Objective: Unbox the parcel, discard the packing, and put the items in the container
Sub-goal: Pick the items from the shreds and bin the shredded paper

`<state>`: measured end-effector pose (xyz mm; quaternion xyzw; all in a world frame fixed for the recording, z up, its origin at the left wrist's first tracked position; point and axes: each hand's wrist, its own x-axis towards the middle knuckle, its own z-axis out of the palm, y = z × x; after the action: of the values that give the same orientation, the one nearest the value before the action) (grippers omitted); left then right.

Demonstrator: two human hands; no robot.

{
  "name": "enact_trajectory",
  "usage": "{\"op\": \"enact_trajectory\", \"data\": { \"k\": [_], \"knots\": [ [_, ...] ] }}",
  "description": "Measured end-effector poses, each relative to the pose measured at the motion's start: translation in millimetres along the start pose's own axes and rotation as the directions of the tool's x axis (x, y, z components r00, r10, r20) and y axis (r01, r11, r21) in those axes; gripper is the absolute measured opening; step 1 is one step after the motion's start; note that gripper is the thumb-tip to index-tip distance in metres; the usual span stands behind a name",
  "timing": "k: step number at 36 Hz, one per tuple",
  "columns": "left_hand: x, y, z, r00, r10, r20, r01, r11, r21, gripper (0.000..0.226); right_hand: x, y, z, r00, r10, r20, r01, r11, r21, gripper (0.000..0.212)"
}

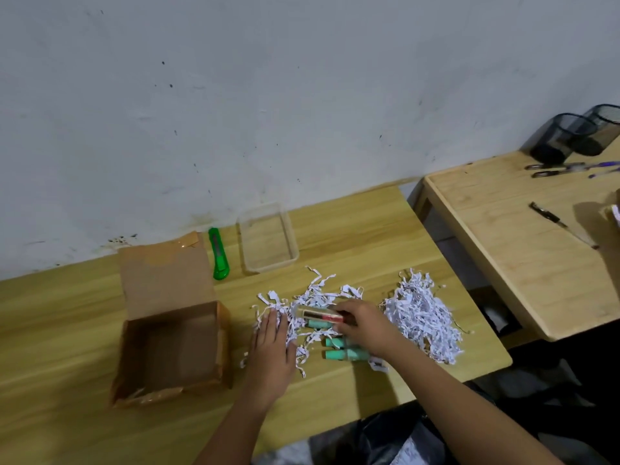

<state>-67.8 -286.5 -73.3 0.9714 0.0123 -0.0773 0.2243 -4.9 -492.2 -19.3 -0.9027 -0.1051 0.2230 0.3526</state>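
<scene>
- Two hands work near the front edge of the worktop (369,236). The right hand (367,325) pinches a clear tube (320,314) with a red label, on top of the shredded paper (310,297).
- Left hand (271,340) lies flat with straight fingers, pressing the shreds and grasping nothing.
- Teal tubes (337,354) lie in the shreds between the hands, partly under the right one.
- Step, as I read it: picking items out of the packing, with none in the container yet.
- Container (273,267) is see-through and sits toward the back edge, well apart from the hands. The next move calls for carrying the tube over the shreds and dropping it inside.
- Box (177,350) is open just left of the left hand and looks emptied.
- Second pile (422,317) of shreds lies right of the right hand, near the right edge, not yet discarded.
- Green cutter (219,255) lies between the box flap and the container.
</scene>
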Motion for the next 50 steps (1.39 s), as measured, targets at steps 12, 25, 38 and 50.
{"op": "enact_trajectory", "data": {
  "k": [12, 25, 38, 50],
  "knots": [
    [-1.4, 10.2, -9.7, 0.998, -0.066, 0.010, 0.065, 0.997, 0.040, 0.079, -6.1, 7.0, -47.4, 0.979, 0.054, -0.199, 0.009, 0.954, 0.300, 0.028],
    [2.1, 19.4, -13.2, 0.983, -0.166, -0.084, 0.167, 0.986, 0.009, 0.043, 9.4, -5.3, -62.9, 0.883, 0.142, -0.448, 0.154, 0.812, 0.562, 0.024],
    [21.0, 61.3, 0.1, 0.994, 0.060, 0.095, -0.050, 0.993, -0.104, 0.064, 11.4, -5.9, -10.6, 0.925, 0.264, -0.273, -0.057, 0.806, 0.589, 0.029],
    [22.7, 56.8, 8.2, 0.989, 0.052, 0.140, -0.058, 0.997, 0.040, 0.086, 12.4, 7.8, -20.0, 0.904, 0.324, -0.279, -0.119, 0.818, 0.563, 0.027]
  ]
}}
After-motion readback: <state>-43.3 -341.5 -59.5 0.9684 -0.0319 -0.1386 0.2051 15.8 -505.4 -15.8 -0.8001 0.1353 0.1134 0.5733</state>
